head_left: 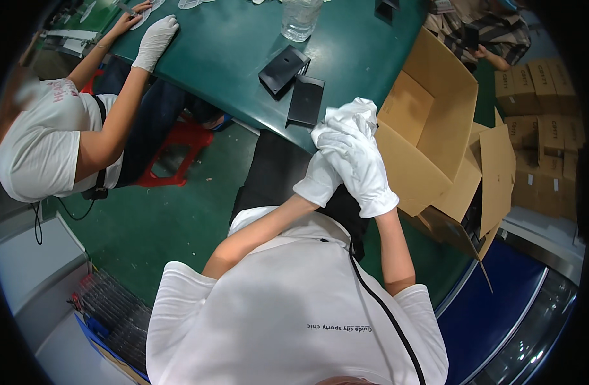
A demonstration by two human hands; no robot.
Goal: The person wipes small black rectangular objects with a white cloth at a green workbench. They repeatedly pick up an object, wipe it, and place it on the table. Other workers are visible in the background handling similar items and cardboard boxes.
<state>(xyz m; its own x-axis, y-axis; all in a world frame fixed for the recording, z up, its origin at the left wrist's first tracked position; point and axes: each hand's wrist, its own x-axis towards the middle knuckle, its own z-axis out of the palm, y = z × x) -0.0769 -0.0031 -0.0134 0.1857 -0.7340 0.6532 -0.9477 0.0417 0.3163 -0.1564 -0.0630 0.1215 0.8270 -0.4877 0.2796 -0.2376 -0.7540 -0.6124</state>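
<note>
White gloves of creased fabric cover overlapping hands.

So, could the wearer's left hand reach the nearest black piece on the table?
Probably yes: the black piece lies close by on the table, nothing visibly between, though the left hand is pressed together with the right hand and may need freeing first.

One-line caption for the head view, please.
White-gloved left hand and right hand overlap by the edge of a green table, near black parts and an open cardboard box.
</note>
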